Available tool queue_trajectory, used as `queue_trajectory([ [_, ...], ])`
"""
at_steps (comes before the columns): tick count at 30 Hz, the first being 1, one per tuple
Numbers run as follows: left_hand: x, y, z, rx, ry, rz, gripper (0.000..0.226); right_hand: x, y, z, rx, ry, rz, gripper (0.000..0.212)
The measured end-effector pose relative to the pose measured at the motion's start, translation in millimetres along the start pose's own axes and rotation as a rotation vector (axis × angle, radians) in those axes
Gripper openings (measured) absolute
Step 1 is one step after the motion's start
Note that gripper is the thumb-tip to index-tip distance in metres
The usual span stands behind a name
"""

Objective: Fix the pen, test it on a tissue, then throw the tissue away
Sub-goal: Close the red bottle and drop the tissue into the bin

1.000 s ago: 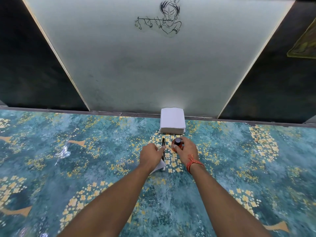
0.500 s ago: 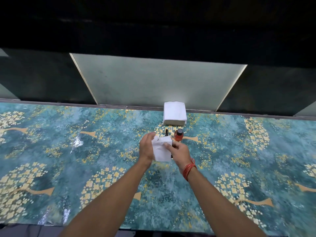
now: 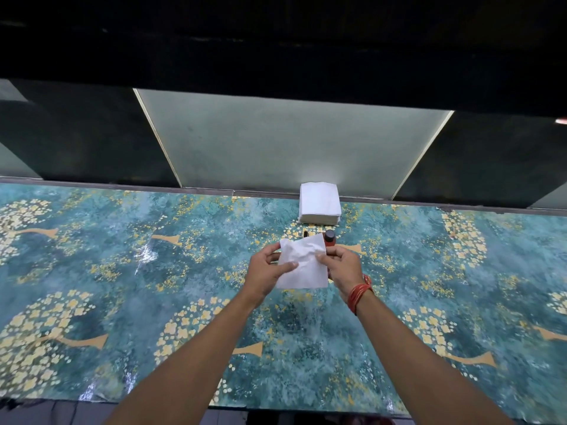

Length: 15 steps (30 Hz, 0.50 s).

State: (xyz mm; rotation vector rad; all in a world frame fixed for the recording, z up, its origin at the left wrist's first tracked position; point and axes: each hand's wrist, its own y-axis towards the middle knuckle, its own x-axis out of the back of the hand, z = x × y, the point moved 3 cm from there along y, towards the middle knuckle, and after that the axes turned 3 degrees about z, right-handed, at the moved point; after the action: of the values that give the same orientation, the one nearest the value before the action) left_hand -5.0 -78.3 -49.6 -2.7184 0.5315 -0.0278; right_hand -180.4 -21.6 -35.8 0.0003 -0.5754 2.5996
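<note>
Both hands hold one tissue [image 3: 303, 265] above the table [image 3: 122, 271]: left hand [image 3: 266, 271] pinches its left edge, right hand [image 3: 343, 265] its right, likely spreading it flat for testing. Thin, crinkled white sheet (pen [image 3: 305, 233] mostly hidden behind). Small red bottle [image 3: 330, 237], square napkin stack [image 3: 319, 203] beyond.

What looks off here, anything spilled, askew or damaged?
Nothing spilled. The tissue, held between the left hand and right hand, is crumpled near its top. The bottle stands upright and the napkin stack sits square.
</note>
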Motion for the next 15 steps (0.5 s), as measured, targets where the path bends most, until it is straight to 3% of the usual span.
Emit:
queue_trajectory([
  [2,-2.3,-0.7,3.1,-0.029,0.078,0.01,0.062,-0.4,-0.3,-1.1,0.014,-0.037,-0.018,0.01],
  [6,5.0,1.6,4.2,0.036,-0.017,-0.046,0.024,3.7,-1.5,-3.9,0.005,-0.05,-0.007,0.013],
  [9,12.3,4.2,-0.7,0.155,-0.135,0.038,0.026,6.4,-3.5,0.3,0.019,-0.006,-0.009,0.016],
  [12,15.0,1.2,-1.8,0.231,-0.083,0.134,0.027,5.1,-4.6,1.7,0.027,0.028,0.011,0.017],
  [15,20.0,0.9,-1.3,0.223,-0.069,0.086,0.018,5.0,-6.1,-1.7,0.011,0.046,0.043,0.023],
])
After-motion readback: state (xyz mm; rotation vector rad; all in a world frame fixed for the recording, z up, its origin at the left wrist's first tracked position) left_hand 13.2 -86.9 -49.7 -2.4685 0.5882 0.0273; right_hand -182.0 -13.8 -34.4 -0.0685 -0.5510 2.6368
